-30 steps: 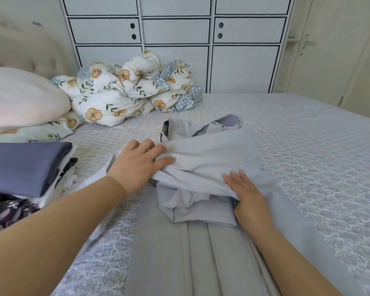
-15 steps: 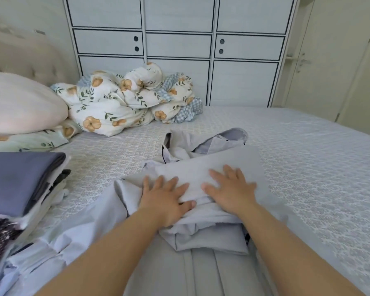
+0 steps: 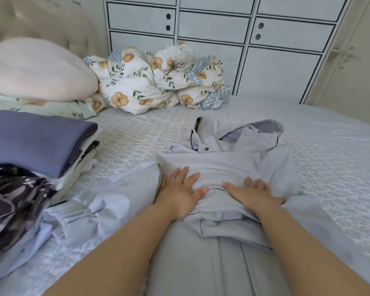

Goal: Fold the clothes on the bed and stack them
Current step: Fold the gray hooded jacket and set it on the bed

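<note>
Your left hand (image 3: 177,194) and right hand (image 3: 251,194) lie flat side by side on the light grey hooded jacket (image 3: 229,165), fingers straight, so each grip is released and only presses the folded cloth. The jacket lies in the middle of the bed (image 3: 333,150), its hood (image 3: 256,133) on the far side of your hands. At your left a stack of folded clothes (image 3: 36,144) rests on the bed, a blue-grey piece on top. A floral duvet (image 3: 158,80) sits bunched near the white wardrobe (image 3: 276,67)
</note>
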